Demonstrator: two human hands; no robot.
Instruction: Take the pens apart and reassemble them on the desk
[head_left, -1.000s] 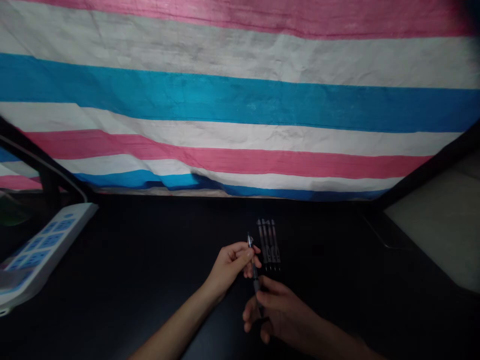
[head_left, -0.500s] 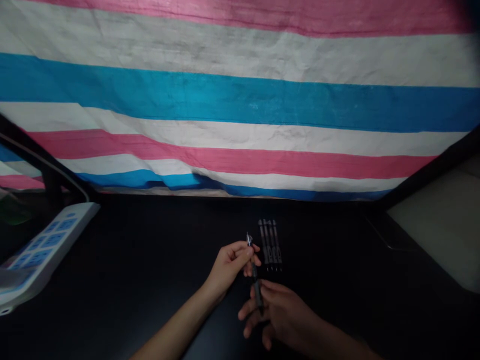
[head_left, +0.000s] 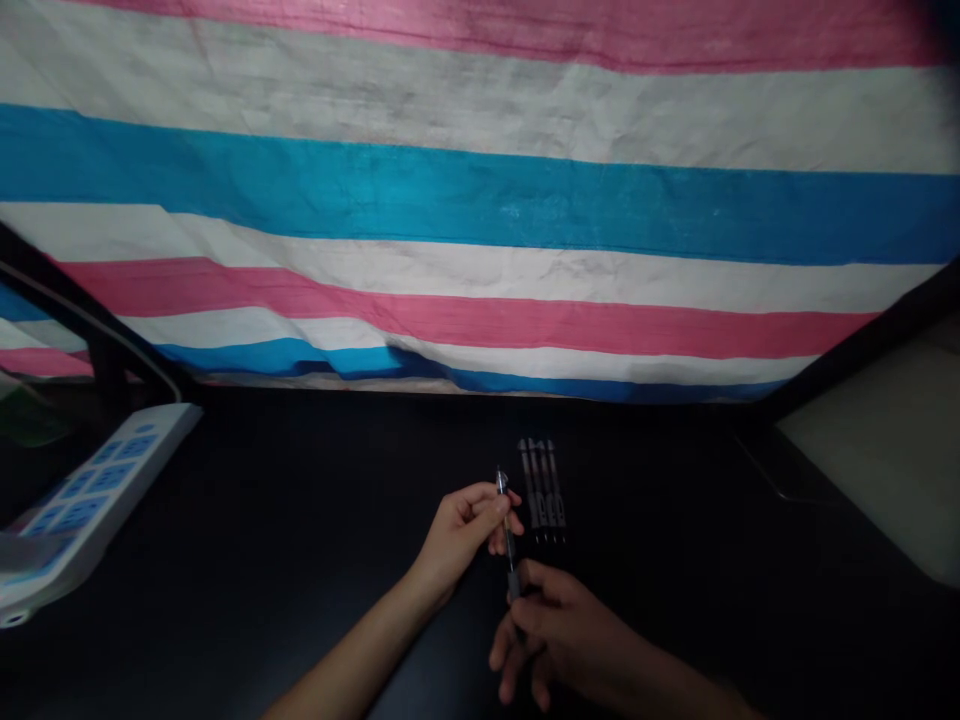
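Pen between our two hands, we worked over a black tabletop. Our left hand pinched the upper part of the pen between thumb and fingers, just below the silver cone, whose point faced away from us. Our right hand had its thumb and forefinger pinched at the pen's dark lower part, while its other fingers hung loosely spread. The pen ran at a slight slant, its near end leaning to our right, and that end was partly hidden in the dimness behind the right thumb.

Just to the right of our left fingertips we had a row of four similar pens, lying side by side on the tabletop, their cones facing away and their clips towards us. Well apart, at the left edge, we saw a white power strip with blue socket panels. Behind everything, we faced a creased sheet striped in pink, white and blue.
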